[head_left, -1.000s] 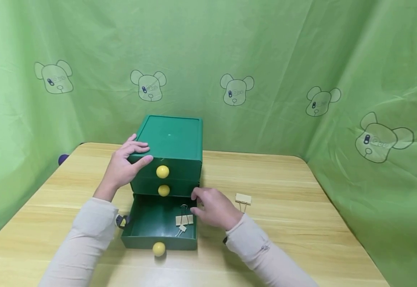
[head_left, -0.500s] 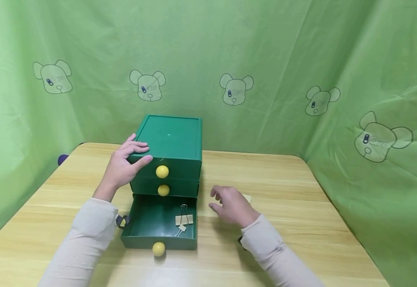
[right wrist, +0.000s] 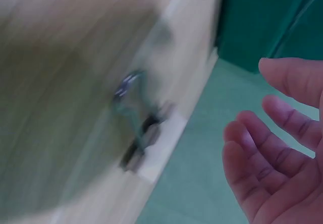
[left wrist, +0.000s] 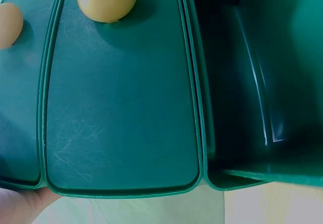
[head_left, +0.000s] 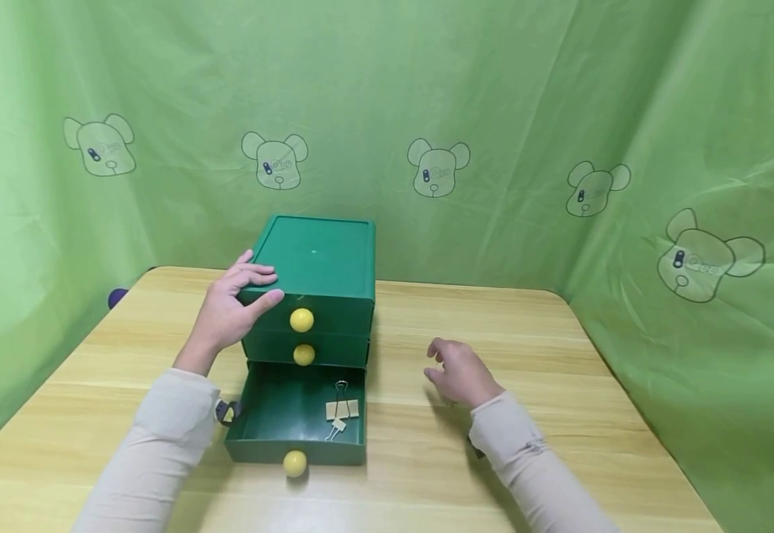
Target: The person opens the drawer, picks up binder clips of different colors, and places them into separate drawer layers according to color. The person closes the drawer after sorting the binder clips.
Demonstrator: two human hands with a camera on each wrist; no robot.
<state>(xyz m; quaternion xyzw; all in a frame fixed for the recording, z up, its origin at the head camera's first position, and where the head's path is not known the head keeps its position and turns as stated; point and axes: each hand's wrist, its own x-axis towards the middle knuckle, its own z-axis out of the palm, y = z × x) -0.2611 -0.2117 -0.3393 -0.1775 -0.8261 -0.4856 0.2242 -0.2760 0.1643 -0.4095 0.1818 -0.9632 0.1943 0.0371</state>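
Observation:
A green desktop drawer cabinet (head_left: 320, 255) stands on the table, its bottom drawer (head_left: 293, 450) pulled out. My left hand (head_left: 227, 307) rests on the cabinet's top left front corner, thumb on the front edge. Inside the drawer lie a large cream binder clip (head_left: 353, 408) and a small one (head_left: 339, 424), both toward the right wall. To the cabinet's right, my right hand (head_left: 464, 375) hovers over the table with fingers loosely bent and nothing held. Below it is another binder clip (right wrist: 164, 146), blurred in the right wrist view and mostly hidden by the hand in the head view.
Round yellow knobs mark the top drawer (head_left: 302, 320), the middle drawer (head_left: 304, 354) and the bottom one. Green curtains (head_left: 506, 222) with bear-head prints surround the wooden table (head_left: 480, 318) at the back and sides. Bare tabletop extends right of the cabinet.
My right hand has moved right, from beside the open drawer to above the binder clip on the table. The left hand, cabinet and drawer have stayed put.

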